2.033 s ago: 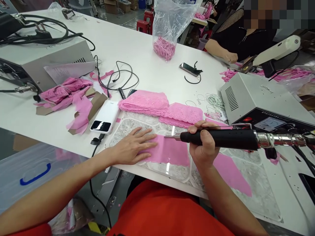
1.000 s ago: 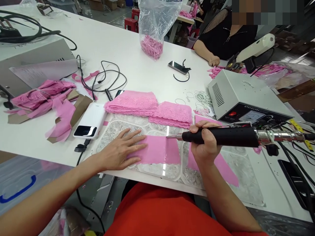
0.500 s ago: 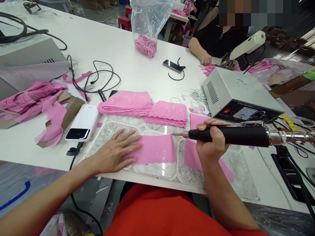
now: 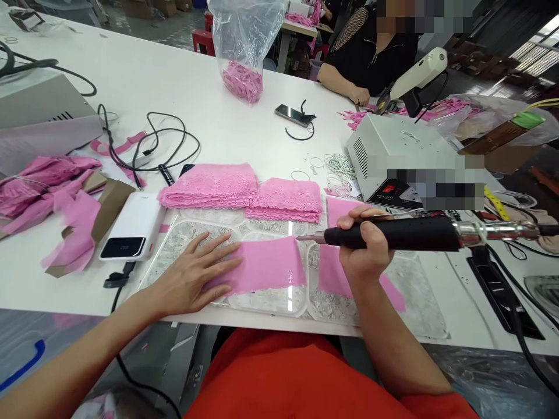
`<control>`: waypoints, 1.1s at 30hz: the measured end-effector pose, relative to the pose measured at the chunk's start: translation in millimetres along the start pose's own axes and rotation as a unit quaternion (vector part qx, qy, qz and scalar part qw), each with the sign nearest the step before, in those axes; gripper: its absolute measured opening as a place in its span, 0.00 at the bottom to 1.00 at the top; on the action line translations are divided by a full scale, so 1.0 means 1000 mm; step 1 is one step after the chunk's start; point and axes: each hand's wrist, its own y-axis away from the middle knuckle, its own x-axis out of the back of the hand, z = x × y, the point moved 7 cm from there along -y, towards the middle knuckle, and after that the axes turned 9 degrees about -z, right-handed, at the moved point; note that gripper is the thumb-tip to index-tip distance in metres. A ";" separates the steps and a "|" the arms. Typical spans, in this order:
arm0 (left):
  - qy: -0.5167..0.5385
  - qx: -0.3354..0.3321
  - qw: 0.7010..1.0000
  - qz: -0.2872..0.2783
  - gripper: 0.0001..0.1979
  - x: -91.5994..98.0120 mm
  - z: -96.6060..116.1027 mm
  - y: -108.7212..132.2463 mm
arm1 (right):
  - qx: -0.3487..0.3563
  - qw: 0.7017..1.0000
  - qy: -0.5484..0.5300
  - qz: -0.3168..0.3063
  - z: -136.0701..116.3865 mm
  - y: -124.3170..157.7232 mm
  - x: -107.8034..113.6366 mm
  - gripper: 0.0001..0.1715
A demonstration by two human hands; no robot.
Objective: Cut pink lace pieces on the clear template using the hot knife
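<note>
My left hand lies flat with spread fingers on the left part of a pink fabric piece, which rests on a clear plastic template with rounded outlines. My right hand is wrapped round a black corded handpiece. Its thin metal tip points left and is at the upper right corner of that piece; whether it touches cannot be seen. Another pink piece lies on the template, partly behind my right wrist. Just beyond the template edge are two stacks of pink lace fabric.
A grey control box stands at the right, with a white power bank at the left. Pink scraps, a cable, a phone and a bag of pink pieces lie farther off. A co-worker's hand rests across the table.
The whole view has shifted slightly, so things appear a little farther left. Both hands, the handpiece and the fabric keep the same places relative to each other.
</note>
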 end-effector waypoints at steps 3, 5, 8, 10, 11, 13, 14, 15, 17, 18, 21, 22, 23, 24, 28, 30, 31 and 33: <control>-0.005 -0.018 0.999 0.030 0.21 0.007 0.018 -0.007 | -0.013 1.000 -0.006 -0.004 -0.005 0.003 0.009 0.06; -0.007 -0.039 0.998 0.042 0.19 0.008 0.040 -0.017 | -0.017 1.000 -0.005 -0.011 -0.006 0.006 0.013 0.06; 0.005 -0.061 0.997 0.053 0.17 0.001 0.076 -0.038 | -0.013 1.000 -0.010 -0.014 -0.006 0.009 0.018 0.07; 0.022 -0.057 0.997 0.051 0.17 -0.007 0.093 -0.052 | -0.012 1.000 -0.014 -0.015 -0.005 0.010 0.018 0.07; 0.028 -0.053 0.997 0.052 0.17 -0.011 0.098 -0.058 | -0.012 1.000 -0.016 -0.016 -0.004 0.010 0.018 0.07; 0.037 -0.048 0.997 0.055 0.18 -0.017 0.107 -0.066 | -0.014 1.000 -0.019 -0.019 -0.003 0.011 0.017 0.07; 0.039 -0.048 0.996 0.057 0.18 -0.019 0.109 -0.068 | -0.015 0.999 -0.022 -0.020 -0.002 0.011 0.017 0.07; 0.040 -0.050 0.996 0.059 0.19 -0.021 0.111 -0.070 | -0.015 0.999 -0.027 -0.020 -0.002 0.011 0.016 0.07; 0.041 -0.052 0.996 0.056 0.19 -0.025 0.114 -0.072 | -0.013 0.999 -0.034 -0.018 -0.002 0.012 0.015 0.07; 0.040 -0.053 0.996 0.051 0.19 -0.026 0.114 -0.073 | -0.011 0.999 -0.037 -0.017 -0.002 0.012 0.015 0.07; 0.039 -0.051 0.997 0.036 0.19 -0.030 0.115 -0.074 | -0.007 0.999 -0.035 -0.019 -0.003 0.013 0.013 0.06; 0.039 -0.050 0.997 0.033 0.19 -0.031 0.115 -0.074 | -0.006 0.999 -0.032 -0.020 -0.003 0.013 0.013 0.06; 0.040 -0.050 0.998 0.030 0.19 -0.032 0.115 -0.075 | -0.005 0.999 -0.029 -0.021 -0.003 0.012 0.013 0.06; 0.040 -0.050 0.998 0.027 0.20 -0.033 0.115 -0.075 | -0.004 0.999 -0.025 -0.022 -0.003 0.012 0.013 0.06; 0.039 -0.049 0.998 0.017 0.20 -0.035 0.113 -0.075 | -0.004 0.999 -0.015 -0.035 -0.003 0.012 0.013 0.05; 0.037 -0.052 0.998 0.019 0.20 -0.036 0.113 -0.075 | -0.004 0.999 -0.015 -0.045 -0.002 0.012 0.011 0.04; 0.035 -0.052 0.998 0.019 0.20 -0.036 0.113 -0.075 | -0.006 0.999 -0.015 -0.050 -0.002 0.012 0.011 0.04; 0.032 -0.053 0.998 0.018 0.20 -0.036 0.112 -0.074 | -0.009 0.998 -0.015 -0.053 -0.002 0.012 0.010 0.05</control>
